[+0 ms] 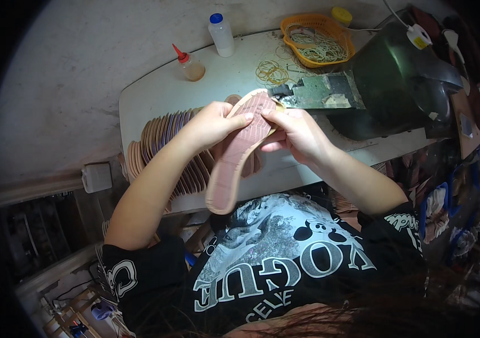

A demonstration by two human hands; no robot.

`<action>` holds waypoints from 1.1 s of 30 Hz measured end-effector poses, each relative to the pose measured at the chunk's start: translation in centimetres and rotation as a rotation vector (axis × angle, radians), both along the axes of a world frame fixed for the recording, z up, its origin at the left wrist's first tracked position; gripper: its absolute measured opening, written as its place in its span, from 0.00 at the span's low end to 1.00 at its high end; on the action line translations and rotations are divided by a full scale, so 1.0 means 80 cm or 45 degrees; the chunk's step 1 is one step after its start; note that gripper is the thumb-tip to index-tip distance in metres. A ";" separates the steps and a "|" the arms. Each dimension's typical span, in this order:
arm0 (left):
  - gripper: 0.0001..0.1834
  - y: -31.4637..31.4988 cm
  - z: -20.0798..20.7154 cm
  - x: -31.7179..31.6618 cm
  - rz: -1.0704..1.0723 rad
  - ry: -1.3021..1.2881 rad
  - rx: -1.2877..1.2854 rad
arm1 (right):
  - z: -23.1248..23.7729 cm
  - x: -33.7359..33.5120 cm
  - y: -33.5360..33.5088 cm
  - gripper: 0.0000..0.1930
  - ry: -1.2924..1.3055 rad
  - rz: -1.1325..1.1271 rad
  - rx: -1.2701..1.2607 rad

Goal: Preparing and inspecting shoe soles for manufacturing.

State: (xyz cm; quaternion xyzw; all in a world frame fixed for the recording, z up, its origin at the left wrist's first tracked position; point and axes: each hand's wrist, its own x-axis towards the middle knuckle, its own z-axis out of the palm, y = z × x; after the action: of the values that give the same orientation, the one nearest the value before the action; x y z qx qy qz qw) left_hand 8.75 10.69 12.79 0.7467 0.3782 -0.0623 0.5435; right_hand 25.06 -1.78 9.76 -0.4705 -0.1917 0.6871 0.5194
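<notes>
Between both hands is a shoe insole (233, 160), brownish-pink with a grid of lines and a pale beige edge. My left hand (214, 125) grips its left side, thumb lying on the face. On the other side my right hand (296, 130) pinches the upper part, thumb on top and fingers curled beneath. The insole's far end meets the head of a green machine arm (324, 93); whether it touches there I cannot tell. Under and beside my left forearm stands a long row of insoles (161, 135), packed upright on the white table.
A red-tipped squeeze bottle (193, 70) and a blue-capped bottle (222, 40) stand at the back of the table (150, 93). An orange basket (307, 55) holds tangled cord, with loose yellowish loops (272, 72) nearby. The dark green machine body (397, 73) fills the right side.
</notes>
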 end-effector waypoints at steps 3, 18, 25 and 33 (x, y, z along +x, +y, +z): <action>0.23 -0.027 0.010 0.010 0.293 -0.004 -0.322 | -0.003 -0.008 -0.015 0.17 -0.104 0.054 0.098; 0.23 -0.018 -0.013 0.015 0.348 -0.153 -0.026 | -0.033 0.005 -0.025 0.16 -0.070 0.284 0.217; 0.20 0.021 0.004 0.036 0.305 -0.031 0.021 | -0.020 0.013 -0.073 0.13 -0.110 0.425 -0.083; 0.15 0.008 -0.023 -0.038 0.672 -0.817 -0.358 | 0.011 -0.036 -0.040 0.14 -0.434 0.720 0.220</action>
State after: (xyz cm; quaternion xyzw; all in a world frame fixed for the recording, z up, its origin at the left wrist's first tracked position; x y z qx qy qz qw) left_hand 5.71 11.36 10.96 0.5246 0.3560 0.2630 0.7273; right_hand 22.17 -4.96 10.60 -0.4610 -0.4561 0.6966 0.3068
